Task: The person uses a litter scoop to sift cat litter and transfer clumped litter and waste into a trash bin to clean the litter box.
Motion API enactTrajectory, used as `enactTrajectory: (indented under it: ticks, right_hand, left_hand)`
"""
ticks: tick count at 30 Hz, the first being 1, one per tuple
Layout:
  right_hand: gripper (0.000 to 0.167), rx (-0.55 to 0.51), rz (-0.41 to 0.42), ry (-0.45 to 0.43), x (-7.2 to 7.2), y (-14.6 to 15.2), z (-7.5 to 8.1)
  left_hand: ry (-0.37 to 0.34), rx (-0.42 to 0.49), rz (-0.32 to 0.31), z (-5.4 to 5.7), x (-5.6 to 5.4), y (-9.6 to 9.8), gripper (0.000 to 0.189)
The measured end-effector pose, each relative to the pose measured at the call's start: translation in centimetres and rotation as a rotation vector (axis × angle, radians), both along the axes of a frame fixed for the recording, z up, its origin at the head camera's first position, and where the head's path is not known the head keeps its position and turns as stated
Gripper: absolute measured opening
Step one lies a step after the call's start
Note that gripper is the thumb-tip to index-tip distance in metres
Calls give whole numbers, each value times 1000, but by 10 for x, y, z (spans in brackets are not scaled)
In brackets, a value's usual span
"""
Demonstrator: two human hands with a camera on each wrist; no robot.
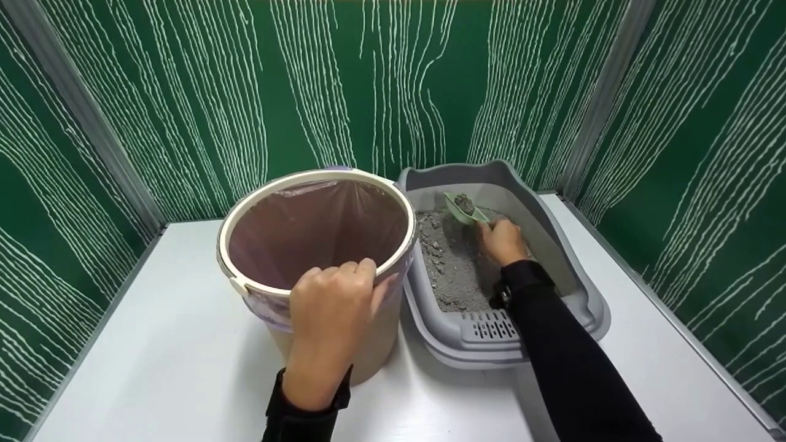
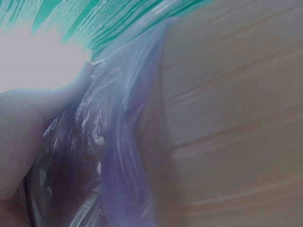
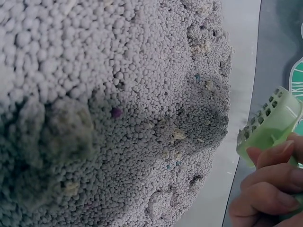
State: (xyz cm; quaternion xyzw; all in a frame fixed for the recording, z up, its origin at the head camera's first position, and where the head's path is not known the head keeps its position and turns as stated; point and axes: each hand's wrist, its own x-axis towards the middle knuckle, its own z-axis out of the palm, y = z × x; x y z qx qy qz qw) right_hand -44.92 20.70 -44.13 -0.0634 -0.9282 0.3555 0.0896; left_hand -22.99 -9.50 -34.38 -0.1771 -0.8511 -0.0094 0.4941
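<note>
My left hand (image 1: 334,307) grips the near rim of a beige trash bin (image 1: 374,350), fingers curled over the edge. A thin translucent purple bag (image 2: 128,156) lines the bin and folds down outside it. In my right hand (image 1: 505,240) is a pale green slotted litter scoop (image 1: 457,212), held by its handle over the litter box (image 1: 589,307). A dark grey clump (image 1: 465,202) sits in the scoop. Below it lies grey granular cat litter (image 1: 451,276) with lumps along the left side. In the right wrist view, the scoop (image 3: 272,125) shows its slots and curled fingers at its handle.
Bin and litter box stand side by side on a white table (image 1: 178,344). Green panels with white wavy lines (image 1: 368,80) rise behind and at both sides, joined by grey metal posts (image 1: 605,92). A slotted step (image 1: 491,327) forms the box's front edge.
</note>
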Motion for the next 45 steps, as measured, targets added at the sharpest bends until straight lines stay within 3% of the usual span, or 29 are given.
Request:
enactTrajectory:
  ticks: [10, 16, 34, 45]
  right_hand:
    - [47, -15, -17, -63, -1, 1, 0]
    - [50, 31, -16, -27, 1, 1, 1]
    - [46, 29, -20, 95, 2, 1, -3]
    - [44, 22, -6, 81, -3, 1, 0]
  left_hand:
    - [-2, 7, -2, -1, -1, 0, 48]
    - [-12, 13, -3, -1, -1, 0, 48]
    - [-1, 0, -6, -1, 0, -1, 47]
    - [-20, 10, 1, 0, -1, -1, 47]
